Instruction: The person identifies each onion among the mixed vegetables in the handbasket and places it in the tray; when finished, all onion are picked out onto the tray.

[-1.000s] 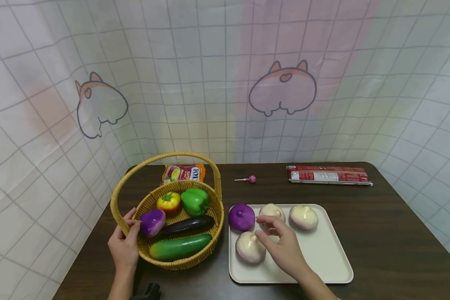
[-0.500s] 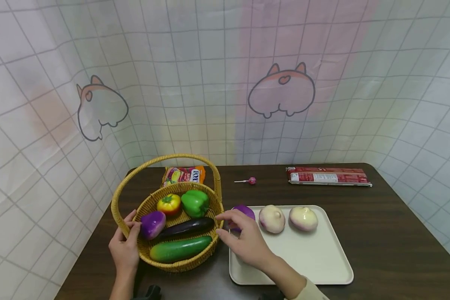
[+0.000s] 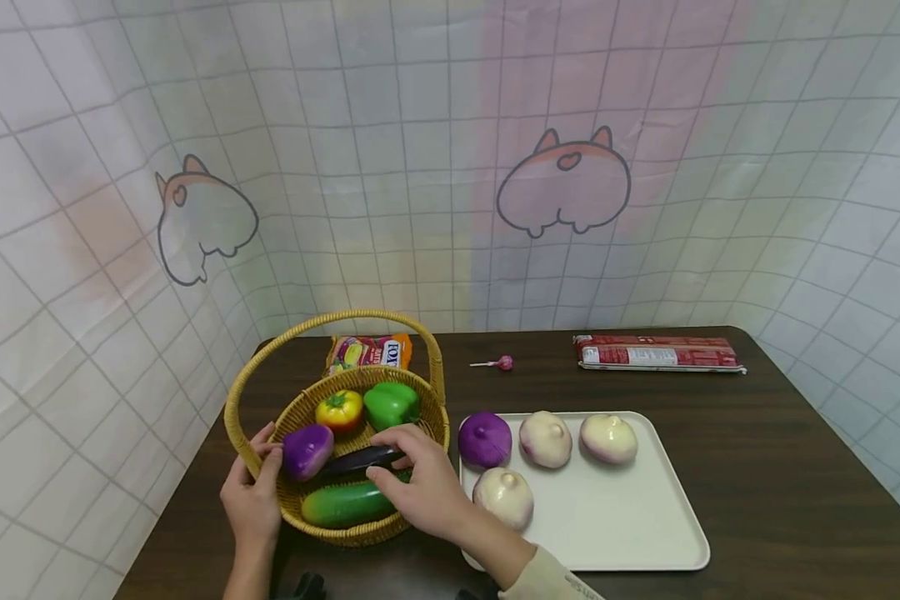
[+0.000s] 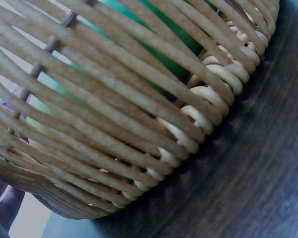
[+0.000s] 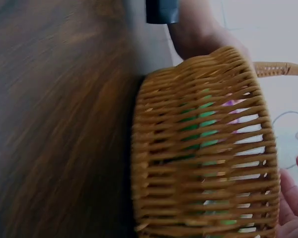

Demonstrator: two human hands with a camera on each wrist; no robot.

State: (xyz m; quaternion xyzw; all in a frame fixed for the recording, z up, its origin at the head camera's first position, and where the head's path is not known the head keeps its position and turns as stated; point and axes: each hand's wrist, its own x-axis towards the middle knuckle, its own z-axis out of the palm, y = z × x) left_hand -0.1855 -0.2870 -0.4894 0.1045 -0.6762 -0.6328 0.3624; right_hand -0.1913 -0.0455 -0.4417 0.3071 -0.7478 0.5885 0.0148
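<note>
A wicker basket (image 3: 360, 533) with an arched handle stands on the left. My left hand (image 3: 253, 498) holds its left rim, the thumb up beside a purple-and-white turnip (image 3: 307, 450). Over the right side of the basket, my right hand (image 3: 427, 483) has thumb and index finger spread on either side of a dark eggplant (image 3: 352, 461). In front of the eggplant lies a green cucumber (image 3: 345, 505), partly behind the right thumb. A red-yellow tomato (image 3: 340, 410) and a green bell pepper (image 3: 392, 405) sit at the back. In the right wrist view, fingers (image 5: 292, 193) show beyond the basket wall.
Right of the basket, a white tray (image 3: 615, 517) holds a purple turnip (image 3: 485, 439) and several pale ones (image 3: 545, 439). Along the back lie a candy bag (image 3: 367, 352), a lollipop (image 3: 504, 362) and a long red packet (image 3: 660, 353). A curtain (image 3: 420, 167) rises behind.
My right hand has moved left from above the tray, past its edge, to over the eggplant in the basket. My left hand stays on the basket's rim.
</note>
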